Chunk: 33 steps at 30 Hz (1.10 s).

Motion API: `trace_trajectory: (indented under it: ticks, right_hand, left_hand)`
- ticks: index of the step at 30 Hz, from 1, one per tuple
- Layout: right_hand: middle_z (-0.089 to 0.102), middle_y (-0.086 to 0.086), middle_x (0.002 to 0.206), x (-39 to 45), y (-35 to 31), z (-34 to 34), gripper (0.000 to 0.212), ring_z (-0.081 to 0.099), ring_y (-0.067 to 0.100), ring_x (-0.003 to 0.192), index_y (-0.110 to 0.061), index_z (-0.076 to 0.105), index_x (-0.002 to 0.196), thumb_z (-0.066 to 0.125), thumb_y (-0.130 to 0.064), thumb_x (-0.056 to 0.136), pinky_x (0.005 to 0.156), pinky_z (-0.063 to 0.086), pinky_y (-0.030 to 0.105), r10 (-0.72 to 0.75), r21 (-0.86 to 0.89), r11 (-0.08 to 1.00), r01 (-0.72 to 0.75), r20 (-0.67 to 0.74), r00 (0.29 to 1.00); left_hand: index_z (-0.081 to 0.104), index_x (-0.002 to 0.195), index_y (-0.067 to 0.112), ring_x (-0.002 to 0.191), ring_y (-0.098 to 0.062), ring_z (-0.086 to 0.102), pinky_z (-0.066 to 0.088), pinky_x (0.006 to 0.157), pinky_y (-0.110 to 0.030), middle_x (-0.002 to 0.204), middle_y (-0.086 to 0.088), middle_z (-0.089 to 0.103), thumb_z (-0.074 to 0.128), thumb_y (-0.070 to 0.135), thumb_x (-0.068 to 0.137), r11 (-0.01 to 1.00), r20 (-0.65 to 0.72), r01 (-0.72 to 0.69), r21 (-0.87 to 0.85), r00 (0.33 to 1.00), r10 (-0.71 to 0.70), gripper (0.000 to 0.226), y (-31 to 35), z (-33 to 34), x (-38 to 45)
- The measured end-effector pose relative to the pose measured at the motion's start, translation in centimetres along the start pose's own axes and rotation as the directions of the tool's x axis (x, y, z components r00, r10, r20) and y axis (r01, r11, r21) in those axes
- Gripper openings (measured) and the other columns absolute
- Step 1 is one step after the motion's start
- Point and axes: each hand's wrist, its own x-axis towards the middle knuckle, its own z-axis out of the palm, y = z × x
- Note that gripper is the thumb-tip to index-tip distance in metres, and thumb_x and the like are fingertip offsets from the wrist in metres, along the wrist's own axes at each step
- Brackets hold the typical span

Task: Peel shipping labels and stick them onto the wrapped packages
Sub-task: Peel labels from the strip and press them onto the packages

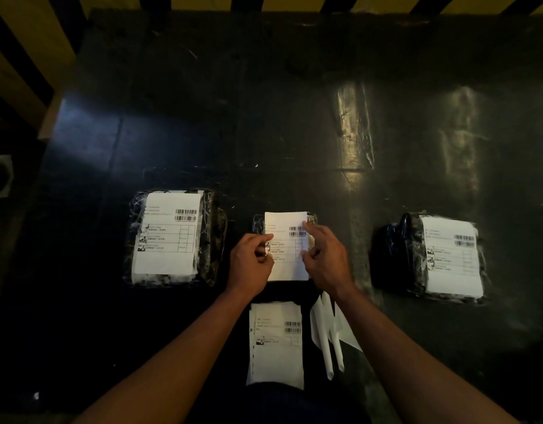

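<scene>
A label (pixel 287 246) is being pressed onto the middle package (pixel 259 223) on the dark surface (pixel 294 117): pinched by the left hand (pixel 251 264), touched by the right hand's (pixel 323 260) straight fingers. Both outer packages (pixel 172 237) are labelled; more labels (pixel 276 344) wait nearby.

Packing station: labelled packages (pixel 172 237) on a dark table (pixel 264 117).

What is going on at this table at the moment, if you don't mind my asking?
A person is sticking shipping labels onto wrapped packages on a dark table. Both hands, the left hand and the right hand, are on a label over the small middle package. The left package and the right package already carry labels. A stack of labels and peeled backing strips lie nearer the person.
</scene>
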Motion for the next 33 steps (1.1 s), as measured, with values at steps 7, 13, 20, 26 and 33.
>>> trace_trajectory:
  ticks: [7, 13, 20, 26, 33]
  right_hand:
    - [0.050, -0.008, 0.145, 0.2, -0.1, 0.4, 0.065, 0.065, 0.016, 0.113, -0.023, 0.051, 0.147, 0.075, -0.010, 0.088, 0.093, 0.060, 0.036, 0.024, -0.065, 0.998, -0.023, 0.023, 0.999]
    - [0.047, -0.003, 0.148, 0.3, -0.2, 0.3, 0.063, 0.064, 0.019, 0.113, -0.018, 0.050, 0.148, 0.072, -0.012, 0.090, 0.095, 0.057, 0.030, -0.027, -0.166, 0.985, 0.036, 0.057, 0.998]
    - [0.041, -0.003, 0.149, 0.3, -0.4, 0.2, 0.064, 0.062, 0.018, 0.114, -0.024, 0.047, 0.150, 0.072, -0.020, 0.091, 0.089, 0.059, 0.030, -0.014, -0.270, 0.962, 0.035, 0.078, 0.997]
    - [0.047, 0.002, 0.124, -0.1, 0.7, -0.3, 0.048, 0.058, 0.019, 0.100, -0.023, 0.061, 0.135, 0.072, -0.030, 0.089, 0.080, 0.058, 0.035, -0.032, -0.312, 0.950, 0.003, -0.090, 0.995]
    - [0.045, 0.006, 0.157, -3.1, 1.1, 0.5, 0.054, 0.037, 0.026, 0.148, -0.019, 0.051, 0.146, 0.055, -0.028, 0.093, 0.114, 0.036, 0.046, -0.336, -0.457, 0.819, 0.346, 0.106, 0.936]
  left_hand:
    - [0.068, 0.129, 0.014, 0.096, -0.004, 0.060, 0.053, 0.080, -0.006, 0.118, 0.005, 0.056, 0.072, -0.008, 0.085, 0.999, 0.039, -0.024, 0.037, 0.999, 0.022, 0.049, -0.3, 0.1, 0.3]
    - [0.067, 0.129, 0.014, 0.098, -0.009, 0.062, 0.054, 0.073, -0.009, 0.123, 0.001, 0.057, 0.073, -0.007, 0.084, 0.994, 0.067, -0.042, 0.104, 0.997, 0.036, 0.050, -0.2, 0.1, 0.7]
    - [0.070, 0.122, 0.018, 0.106, -0.013, 0.056, 0.058, 0.091, -0.029, 0.121, 0.006, 0.046, 0.078, 0.002, 0.082, 0.977, 0.015, -0.033, 0.211, 0.999, 0.031, 0.044, -0.6, 0.2, 0.4]
    - [0.066, 0.126, 0.021, 0.116, -0.018, 0.047, 0.052, 0.100, -0.034, 0.125, 0.003, 0.049, 0.076, 0.008, 0.082, 0.938, -0.006, -0.082, 0.336, 0.996, 0.089, 0.047, -0.8, -0.2, 0.1]
    - [0.040, 0.156, 0.021, 0.155, -0.014, 0.015, 0.019, 0.126, -0.031, 0.167, 0.003, 0.028, 0.061, 0.022, 0.097, 0.861, 0.254, -0.310, 0.403, 0.942, 0.220, 0.062, -2.2, 0.4, -1.7]
